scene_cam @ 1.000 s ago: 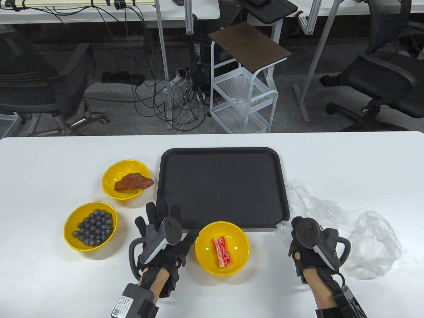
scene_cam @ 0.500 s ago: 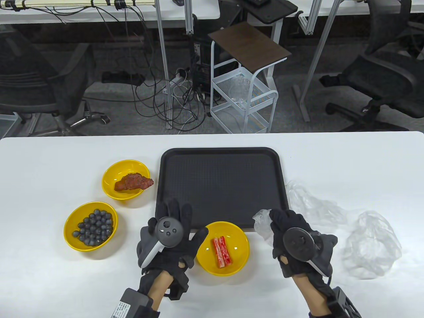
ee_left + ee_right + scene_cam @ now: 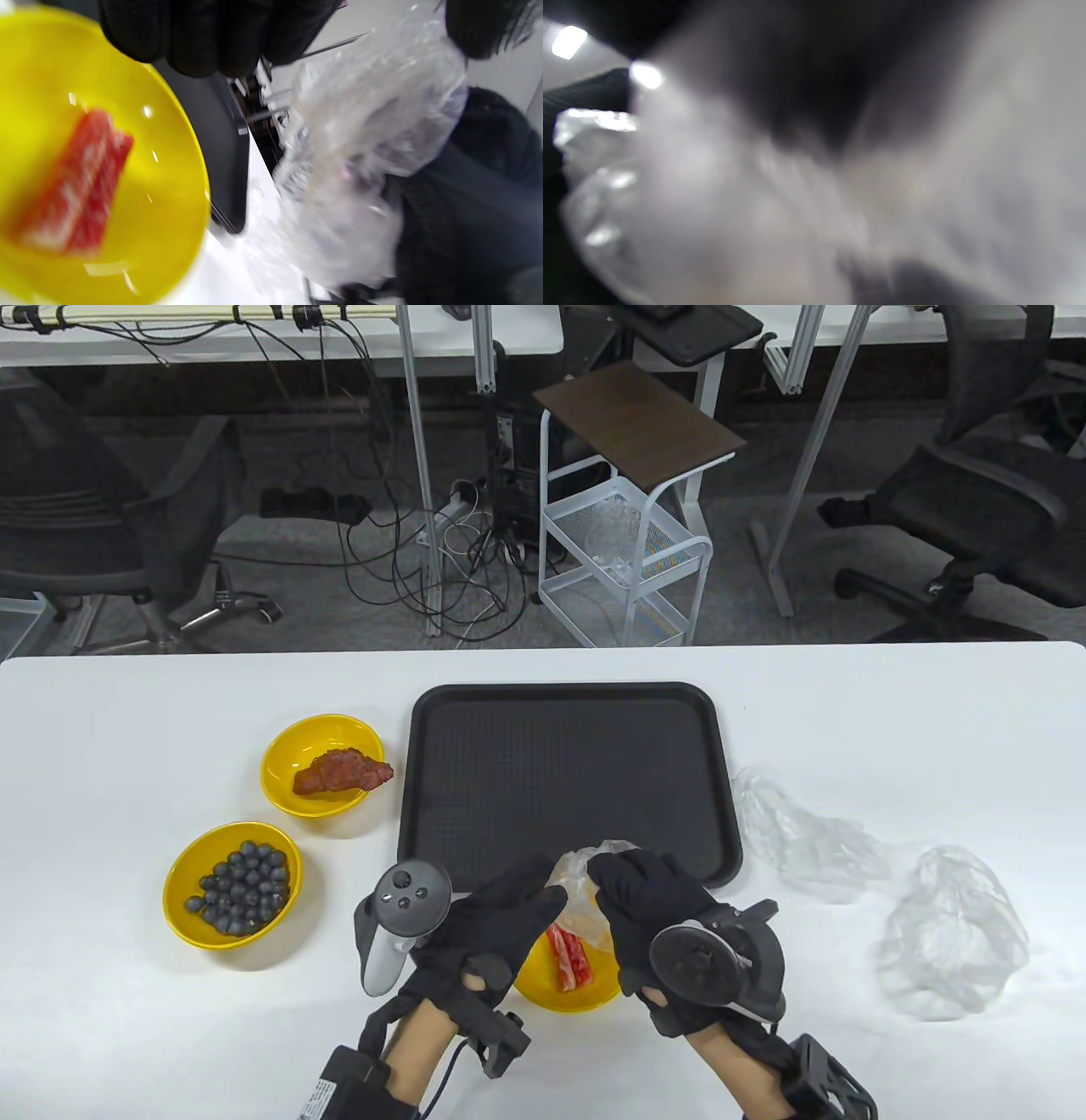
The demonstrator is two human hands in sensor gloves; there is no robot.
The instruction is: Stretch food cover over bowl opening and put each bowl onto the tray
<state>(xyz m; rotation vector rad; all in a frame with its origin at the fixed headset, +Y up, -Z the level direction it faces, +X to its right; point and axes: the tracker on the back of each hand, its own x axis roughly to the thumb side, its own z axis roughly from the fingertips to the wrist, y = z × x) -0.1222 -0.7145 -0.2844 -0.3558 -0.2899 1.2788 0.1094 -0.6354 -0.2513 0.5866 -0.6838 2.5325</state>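
Note:
A yellow bowl (image 3: pixel 547 991) (image 3: pixel 169 178) with two red crab sticks (image 3: pixel 570 963) (image 3: pixel 76 178) sits at the table's front, just below the black tray (image 3: pixel 568 763) (image 3: pixel 225 140). My right hand (image 3: pixel 607 874) grips a crumpled clear food cover (image 3: pixel 581 903) (image 3: pixel 369 127) (image 3: pixel 797 190) above the bowl's far rim. My left hand (image 3: pixel 547 891) reaches in from the left and its fingertips (image 3: pixel 212 34) meet the cover's left edge. Whether they pinch it is not plain. Both hands hide most of the bowl in the table view. The right wrist view is filled with blurred plastic.
Left of the tray stand a yellow bowl with a piece of red meat (image 3: pixel 322 763) and a yellow bowl of dark berries (image 3: pixel 233 882). Two more clear covers (image 3: pixel 797 831) (image 3: pixel 950 937) lie crumpled on the white table at the right.
My right hand has carried the cover leftward from the tray's corner to above the crab-stick bowl. My left hand has moved right and turned so its fingers meet the cover.

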